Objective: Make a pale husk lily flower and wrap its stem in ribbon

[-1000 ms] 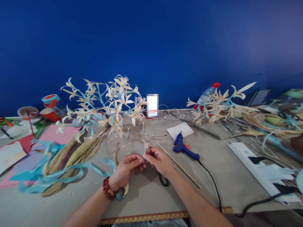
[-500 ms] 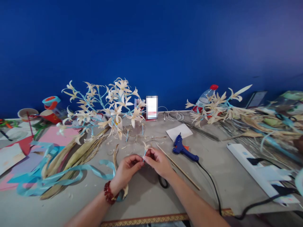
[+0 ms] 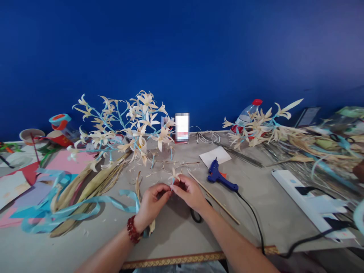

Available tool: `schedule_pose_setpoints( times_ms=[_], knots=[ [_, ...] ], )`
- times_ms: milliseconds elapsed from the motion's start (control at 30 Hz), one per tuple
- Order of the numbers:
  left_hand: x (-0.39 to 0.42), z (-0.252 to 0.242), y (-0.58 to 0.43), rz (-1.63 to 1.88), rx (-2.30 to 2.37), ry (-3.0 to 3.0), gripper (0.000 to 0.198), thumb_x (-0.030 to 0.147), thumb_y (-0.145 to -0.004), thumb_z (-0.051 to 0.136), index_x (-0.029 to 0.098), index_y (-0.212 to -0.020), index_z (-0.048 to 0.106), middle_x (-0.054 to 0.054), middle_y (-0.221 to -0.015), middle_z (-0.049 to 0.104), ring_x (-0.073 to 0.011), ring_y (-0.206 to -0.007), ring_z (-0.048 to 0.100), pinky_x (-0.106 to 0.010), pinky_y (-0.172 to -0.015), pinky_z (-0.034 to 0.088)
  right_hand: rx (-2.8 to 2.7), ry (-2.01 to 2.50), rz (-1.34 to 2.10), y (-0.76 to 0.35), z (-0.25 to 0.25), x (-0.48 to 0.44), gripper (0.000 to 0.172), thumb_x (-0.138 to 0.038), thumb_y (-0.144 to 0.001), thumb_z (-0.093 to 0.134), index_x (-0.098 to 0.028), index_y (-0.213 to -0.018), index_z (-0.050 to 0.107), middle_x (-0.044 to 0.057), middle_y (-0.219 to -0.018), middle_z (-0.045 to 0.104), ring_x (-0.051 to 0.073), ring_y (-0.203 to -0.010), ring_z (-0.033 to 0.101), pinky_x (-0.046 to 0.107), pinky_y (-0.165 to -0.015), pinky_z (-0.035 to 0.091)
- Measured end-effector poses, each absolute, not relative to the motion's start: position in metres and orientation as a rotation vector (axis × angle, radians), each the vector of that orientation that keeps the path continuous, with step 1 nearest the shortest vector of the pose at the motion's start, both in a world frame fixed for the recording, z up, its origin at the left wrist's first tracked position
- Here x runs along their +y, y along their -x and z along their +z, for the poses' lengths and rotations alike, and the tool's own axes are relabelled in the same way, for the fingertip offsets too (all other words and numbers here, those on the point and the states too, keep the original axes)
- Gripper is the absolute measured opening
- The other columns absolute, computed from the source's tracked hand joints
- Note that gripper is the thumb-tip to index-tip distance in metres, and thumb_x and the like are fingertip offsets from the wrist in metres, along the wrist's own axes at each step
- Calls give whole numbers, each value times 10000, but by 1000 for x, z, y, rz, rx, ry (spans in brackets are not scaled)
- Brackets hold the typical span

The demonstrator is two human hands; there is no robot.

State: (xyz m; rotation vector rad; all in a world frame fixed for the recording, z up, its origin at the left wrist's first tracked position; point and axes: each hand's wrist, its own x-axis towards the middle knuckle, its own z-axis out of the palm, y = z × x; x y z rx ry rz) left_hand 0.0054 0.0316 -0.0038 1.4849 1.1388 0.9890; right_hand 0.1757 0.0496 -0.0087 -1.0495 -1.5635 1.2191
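My left hand (image 3: 152, 201) and my right hand (image 3: 189, 191) meet over the grey table (image 3: 182, 235), both pinched on one small cream flower (image 3: 174, 176) with a thin light-blue stem. The petals stick up above my fingertips. A red bead bracelet (image 3: 133, 229) circles my left wrist. A light-blue ribbon (image 3: 85, 208) curls across the table to the left and passes under my left wrist. Black scissor handles (image 3: 196, 217) show beneath my right wrist.
A blue glue gun (image 3: 220, 178) with a black cord lies to the right, beside a thin wooden stick (image 3: 216, 199). Branches of cream flowers (image 3: 127, 125) stand behind my hands, with more flowers (image 3: 261, 127) at the right. Dried leaves (image 3: 91, 185), coloured paper (image 3: 19, 182) and a white power strip (image 3: 307, 204) surround them.
Both hands stay pinched on the small flower and shift only slightly. The view wobbles a little.
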Motion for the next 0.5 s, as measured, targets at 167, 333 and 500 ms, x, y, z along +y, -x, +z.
schedule_pose_setpoints(
  times_ms=[167,333,500],
  knots=[
    [31,2,-6,1000,1171,-1618,137,266,-843,608,189,-791,708,-45,-767,679,-185,-724,582,-260,-683,423,-1585,1104,1172,-175,-10,51,185,-342,-843,617,-195,-735,586,-16,-674,560,138,-629,504,244,-584,376],
    [29,6,-7,1032,1193,-1690,101,241,-828,621,197,-790,703,-44,-756,674,-185,-710,585,-261,-674,420,-1639,1105,1061,-175,-9,51,170,-322,-840,630,-198,-734,582,-16,-689,564,136,-639,506,241,-595,370],
    [30,7,-7,1028,1206,-1686,127,264,-829,623,196,-749,694,-39,-729,664,-184,-694,574,-264,-670,416,-1610,1097,1053,-174,-8,49,192,-336,-830,645,-196,-717,578,-17,-669,560,137,-637,508,244,-592,374]
  ],
)
